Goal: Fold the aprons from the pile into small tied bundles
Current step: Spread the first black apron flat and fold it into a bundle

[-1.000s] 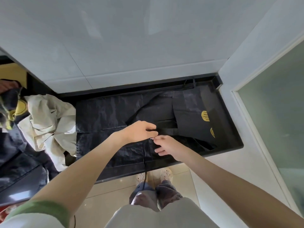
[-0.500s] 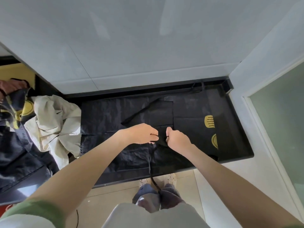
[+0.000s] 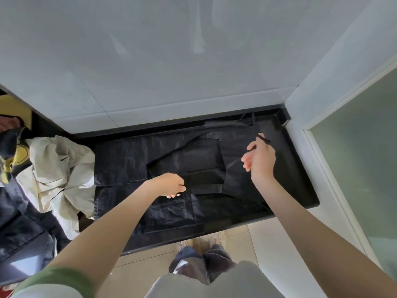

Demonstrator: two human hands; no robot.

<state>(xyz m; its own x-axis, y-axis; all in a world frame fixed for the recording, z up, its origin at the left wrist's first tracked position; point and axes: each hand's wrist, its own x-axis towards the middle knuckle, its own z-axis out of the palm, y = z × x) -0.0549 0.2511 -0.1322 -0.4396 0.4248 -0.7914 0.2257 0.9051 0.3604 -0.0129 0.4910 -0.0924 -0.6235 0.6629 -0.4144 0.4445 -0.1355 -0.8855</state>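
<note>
A black apron (image 3: 202, 162) lies partly folded on the black counter (image 3: 300, 183). My left hand (image 3: 170, 186) rests on the left edge of the fold and pinches the fabric there. Raised above the apron's right part, my right hand (image 3: 258, 159) holds the thin black apron strap (image 3: 263, 139) between thumb and forefinger; its other fingers are spread. The strap's run below the hand is hard to tell against the dark cloth. A pile of aprons (image 3: 58, 175), cream and dark blue with yellow, sits at the left.
A pale tiled wall (image 3: 171, 61) rises behind the counter. A frosted glass door (image 3: 365, 158) and its white frame close the right side. Black creased sheeting (image 3: 120, 160) covers the counter. My feet stand on beige floor tiles (image 3: 236, 239) below the counter's front edge.
My right hand has left the left hand and lifted up and right, drawing the strap with it. The yellow print on the apron is no longer visible. The left hand stays put.
</note>
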